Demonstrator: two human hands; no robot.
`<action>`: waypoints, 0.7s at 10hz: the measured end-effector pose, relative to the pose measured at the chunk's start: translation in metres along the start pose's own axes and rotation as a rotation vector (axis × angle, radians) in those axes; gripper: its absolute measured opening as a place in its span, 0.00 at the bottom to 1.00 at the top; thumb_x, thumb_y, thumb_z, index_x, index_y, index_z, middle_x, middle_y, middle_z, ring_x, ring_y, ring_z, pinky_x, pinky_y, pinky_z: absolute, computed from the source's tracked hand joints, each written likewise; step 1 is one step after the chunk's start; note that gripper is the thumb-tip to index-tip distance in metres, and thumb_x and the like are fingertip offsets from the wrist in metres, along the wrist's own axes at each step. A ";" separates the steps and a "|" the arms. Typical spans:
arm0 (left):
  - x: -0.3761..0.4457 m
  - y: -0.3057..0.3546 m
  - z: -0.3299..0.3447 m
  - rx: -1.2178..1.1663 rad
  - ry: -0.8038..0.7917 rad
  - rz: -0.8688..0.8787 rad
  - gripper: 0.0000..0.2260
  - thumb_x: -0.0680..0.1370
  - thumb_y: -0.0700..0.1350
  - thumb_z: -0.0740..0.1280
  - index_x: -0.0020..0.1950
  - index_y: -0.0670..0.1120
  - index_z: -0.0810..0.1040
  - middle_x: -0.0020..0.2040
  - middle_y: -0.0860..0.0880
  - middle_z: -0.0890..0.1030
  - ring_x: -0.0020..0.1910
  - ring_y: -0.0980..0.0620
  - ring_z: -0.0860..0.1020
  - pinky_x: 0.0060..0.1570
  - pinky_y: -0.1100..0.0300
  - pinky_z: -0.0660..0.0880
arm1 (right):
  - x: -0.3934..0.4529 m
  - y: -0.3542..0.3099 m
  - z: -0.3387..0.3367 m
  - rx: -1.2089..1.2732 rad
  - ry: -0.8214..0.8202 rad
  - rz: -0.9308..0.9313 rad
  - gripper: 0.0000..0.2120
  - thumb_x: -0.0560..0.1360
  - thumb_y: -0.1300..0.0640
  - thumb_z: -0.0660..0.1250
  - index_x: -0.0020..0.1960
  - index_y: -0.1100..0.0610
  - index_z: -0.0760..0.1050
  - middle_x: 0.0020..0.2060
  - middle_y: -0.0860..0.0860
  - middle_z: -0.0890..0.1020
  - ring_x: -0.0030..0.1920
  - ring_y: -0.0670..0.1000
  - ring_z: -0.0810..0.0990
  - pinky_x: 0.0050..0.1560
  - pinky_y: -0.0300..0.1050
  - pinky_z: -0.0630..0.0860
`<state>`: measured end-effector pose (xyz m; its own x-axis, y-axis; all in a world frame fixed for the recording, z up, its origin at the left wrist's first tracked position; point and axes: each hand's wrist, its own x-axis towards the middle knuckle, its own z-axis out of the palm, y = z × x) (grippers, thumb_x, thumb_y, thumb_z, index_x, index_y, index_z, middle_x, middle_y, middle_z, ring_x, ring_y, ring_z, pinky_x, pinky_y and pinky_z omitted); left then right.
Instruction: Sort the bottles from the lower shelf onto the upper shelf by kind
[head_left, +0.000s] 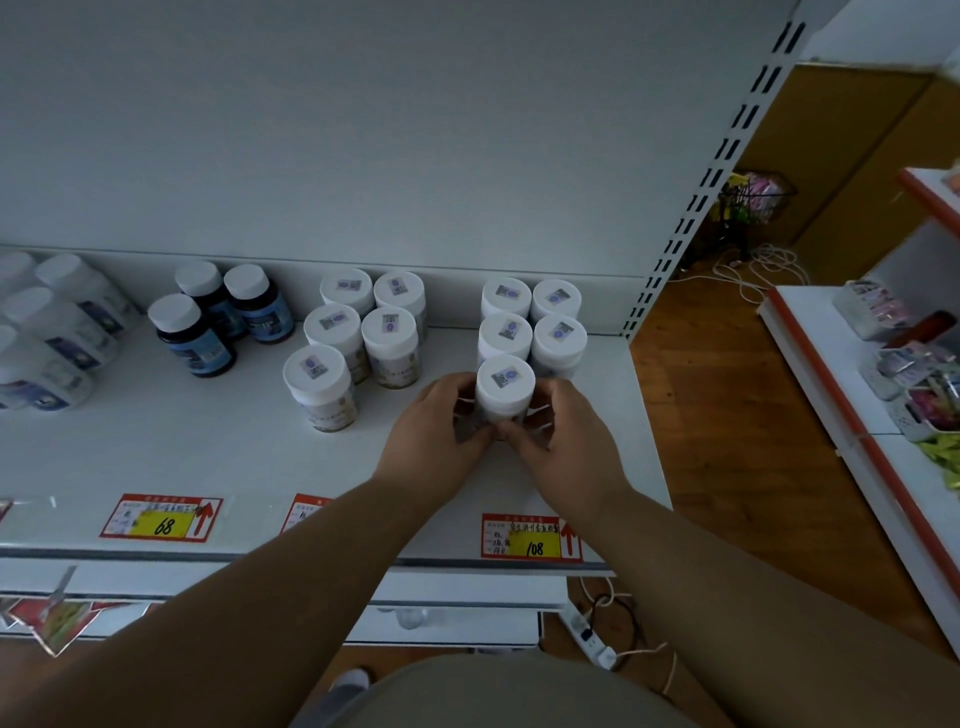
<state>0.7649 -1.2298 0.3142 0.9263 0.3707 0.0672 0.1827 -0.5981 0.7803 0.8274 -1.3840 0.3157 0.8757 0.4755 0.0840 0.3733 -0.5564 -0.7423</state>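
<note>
A white-capped bottle (504, 387) stands at the front of the right-hand group on the upper shelf (218, 452). My left hand (441, 426) and my right hand (558, 431) both wrap around its body, thumbs meeting in front. Behind it stand several identical white-capped bottles (558, 338) in two columns. To the left is a cluster of white bottles with gold labels (319, 384), then three dark blue bottles (195, 338), then white bottles with blue labels (57, 332) at the far left. The lower shelf is mostly hidden under my arms.
Price tags (530, 538) (162, 517) sit on the shelf's front edge. A slotted upright (691, 208) bounds the shelf on the right. Another shelf unit with small packets (883, 332) stands across the wooden aisle floor. A power strip (589, 636) and cables lie on the floor below.
</note>
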 end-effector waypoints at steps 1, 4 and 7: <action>0.000 -0.001 -0.001 -0.003 0.001 -0.004 0.21 0.72 0.51 0.74 0.64 0.53 0.74 0.57 0.56 0.78 0.50 0.60 0.76 0.49 0.66 0.70 | 0.001 -0.001 0.001 0.002 -0.006 0.001 0.21 0.75 0.45 0.71 0.64 0.51 0.70 0.57 0.46 0.78 0.53 0.45 0.76 0.52 0.38 0.72; -0.003 -0.001 0.001 0.015 0.017 -0.028 0.22 0.72 0.51 0.75 0.64 0.52 0.74 0.57 0.56 0.77 0.50 0.61 0.74 0.45 0.78 0.64 | -0.006 0.001 0.001 0.042 0.028 0.036 0.26 0.75 0.46 0.71 0.68 0.53 0.68 0.59 0.47 0.76 0.55 0.45 0.76 0.53 0.39 0.72; -0.029 0.003 -0.010 0.010 0.089 -0.147 0.26 0.72 0.51 0.75 0.67 0.53 0.70 0.60 0.57 0.76 0.54 0.60 0.75 0.54 0.66 0.70 | -0.021 -0.018 -0.003 0.060 0.238 -0.161 0.12 0.76 0.51 0.71 0.51 0.55 0.71 0.45 0.49 0.75 0.44 0.45 0.74 0.43 0.36 0.73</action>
